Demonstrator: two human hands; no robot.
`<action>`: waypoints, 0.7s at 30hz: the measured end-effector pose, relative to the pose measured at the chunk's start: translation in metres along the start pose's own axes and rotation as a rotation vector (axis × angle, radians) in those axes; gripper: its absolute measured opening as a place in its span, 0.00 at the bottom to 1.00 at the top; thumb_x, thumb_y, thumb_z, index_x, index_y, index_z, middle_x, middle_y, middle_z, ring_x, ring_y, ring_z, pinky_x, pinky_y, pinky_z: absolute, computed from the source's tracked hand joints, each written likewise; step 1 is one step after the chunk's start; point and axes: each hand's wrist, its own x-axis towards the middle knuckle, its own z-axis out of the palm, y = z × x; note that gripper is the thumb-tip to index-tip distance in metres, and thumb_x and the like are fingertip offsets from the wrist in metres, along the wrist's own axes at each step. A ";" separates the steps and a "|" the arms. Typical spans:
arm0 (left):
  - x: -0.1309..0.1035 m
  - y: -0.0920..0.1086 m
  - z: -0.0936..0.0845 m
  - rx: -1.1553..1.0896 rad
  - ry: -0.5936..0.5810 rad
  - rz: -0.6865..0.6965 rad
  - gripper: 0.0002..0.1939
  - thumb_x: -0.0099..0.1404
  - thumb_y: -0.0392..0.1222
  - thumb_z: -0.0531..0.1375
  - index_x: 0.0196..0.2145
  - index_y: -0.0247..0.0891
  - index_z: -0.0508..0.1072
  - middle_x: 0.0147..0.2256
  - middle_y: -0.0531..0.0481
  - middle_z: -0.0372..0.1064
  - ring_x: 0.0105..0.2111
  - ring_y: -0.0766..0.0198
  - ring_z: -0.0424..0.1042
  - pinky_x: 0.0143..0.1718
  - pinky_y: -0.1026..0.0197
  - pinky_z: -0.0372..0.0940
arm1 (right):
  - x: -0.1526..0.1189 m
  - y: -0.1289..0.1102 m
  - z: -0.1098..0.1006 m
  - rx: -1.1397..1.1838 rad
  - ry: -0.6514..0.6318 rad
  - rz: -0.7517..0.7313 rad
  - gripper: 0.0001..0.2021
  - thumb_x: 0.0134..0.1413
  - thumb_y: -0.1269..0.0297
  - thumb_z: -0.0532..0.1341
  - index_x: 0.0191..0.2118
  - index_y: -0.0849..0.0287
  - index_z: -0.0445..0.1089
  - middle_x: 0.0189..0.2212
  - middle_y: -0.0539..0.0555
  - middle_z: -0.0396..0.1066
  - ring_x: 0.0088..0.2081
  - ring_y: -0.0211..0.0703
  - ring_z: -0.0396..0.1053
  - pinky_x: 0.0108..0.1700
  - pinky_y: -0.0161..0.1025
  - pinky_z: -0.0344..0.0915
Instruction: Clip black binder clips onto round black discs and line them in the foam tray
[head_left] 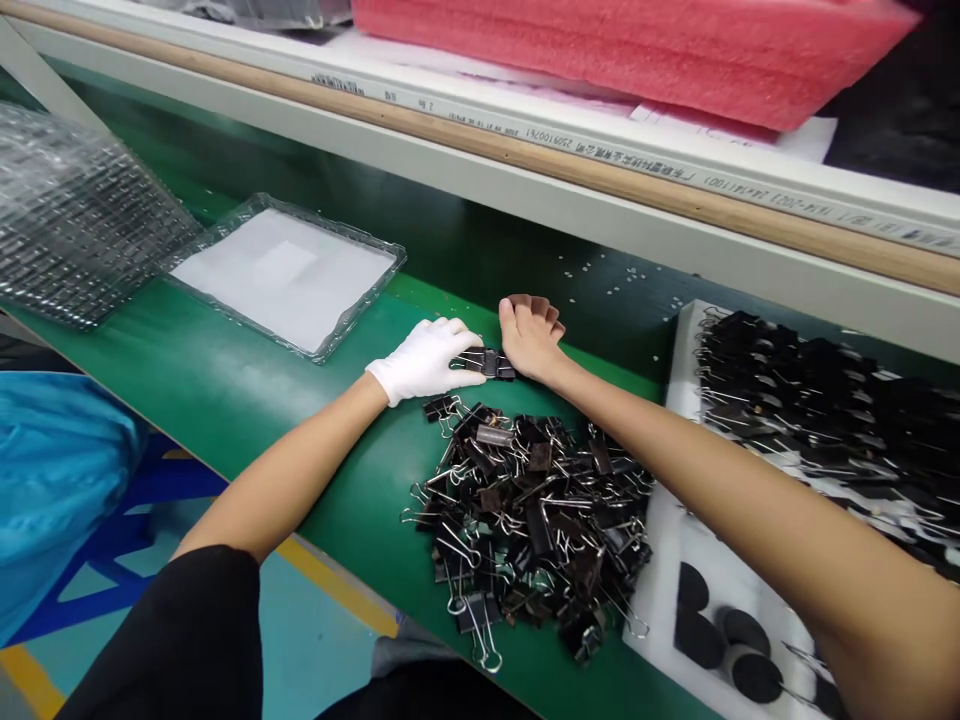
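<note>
My left hand (426, 362), in a white glove, pinches a black binder clip (471, 358) by its wire handles between thumb and fingers. The clip is up against a small black block-like piece (501, 364) on the green tabletop; its exact kind is unclear. My bare right hand (529, 338) is beside the right end of that piece, its heel close to or touching it. The right fingers point up and curl loosely, with nothing visible in them. Just in front of both hands lies a large heap of black binder clips (540, 510) with silver wire handles.
A clear plastic tray (322, 345) with a white sheet lies at left, beside stacked clear trays (82, 220). To the right, a white foam tray (652, 590) holds black discs (699, 638) and rows of clipped parts. A shelf edge (480, 150) crosses above, carrying red foam (637, 50).
</note>
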 end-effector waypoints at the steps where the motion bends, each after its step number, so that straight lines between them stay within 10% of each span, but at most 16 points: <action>1: 0.000 -0.001 -0.002 -0.057 0.008 0.004 0.24 0.70 0.58 0.62 0.55 0.40 0.76 0.49 0.43 0.73 0.51 0.50 0.71 0.54 0.49 0.62 | 0.002 -0.001 -0.003 0.023 -0.007 0.006 0.27 0.72 0.42 0.39 0.59 0.50 0.64 0.63 0.62 0.57 0.69 0.61 0.49 0.70 0.68 0.43; 6: -0.004 0.005 -0.017 -0.608 0.060 -0.146 0.24 0.71 0.59 0.59 0.53 0.38 0.73 0.48 0.44 0.77 0.45 0.58 0.76 0.48 0.56 0.70 | 0.004 -0.005 -0.033 0.442 -0.161 -0.047 0.40 0.70 0.35 0.28 0.45 0.54 0.71 0.55 0.60 0.71 0.60 0.58 0.65 0.62 0.58 0.61; 8: -0.005 0.013 -0.021 -0.728 0.110 -0.269 0.25 0.74 0.63 0.54 0.46 0.37 0.73 0.38 0.45 0.78 0.36 0.60 0.77 0.42 0.59 0.71 | -0.008 -0.004 -0.048 0.529 -0.238 -0.098 0.37 0.68 0.29 0.39 0.45 0.55 0.72 0.50 0.60 0.73 0.52 0.56 0.71 0.52 0.52 0.69; 12: -0.008 0.027 -0.025 -0.779 0.219 -0.416 0.32 0.75 0.71 0.45 0.32 0.39 0.68 0.23 0.50 0.71 0.21 0.65 0.69 0.29 0.61 0.66 | -0.041 -0.001 -0.065 0.460 -0.263 -0.174 0.22 0.53 0.45 0.70 0.45 0.56 0.72 0.42 0.56 0.75 0.40 0.49 0.72 0.45 0.46 0.69; 21: -0.010 0.041 -0.017 -0.746 0.243 -0.389 0.34 0.76 0.68 0.45 0.22 0.42 0.63 0.17 0.49 0.64 0.17 0.64 0.63 0.24 0.58 0.61 | -0.081 0.003 -0.071 0.506 -0.238 -0.158 0.17 0.50 0.48 0.68 0.32 0.59 0.74 0.31 0.51 0.72 0.33 0.42 0.66 0.41 0.42 0.62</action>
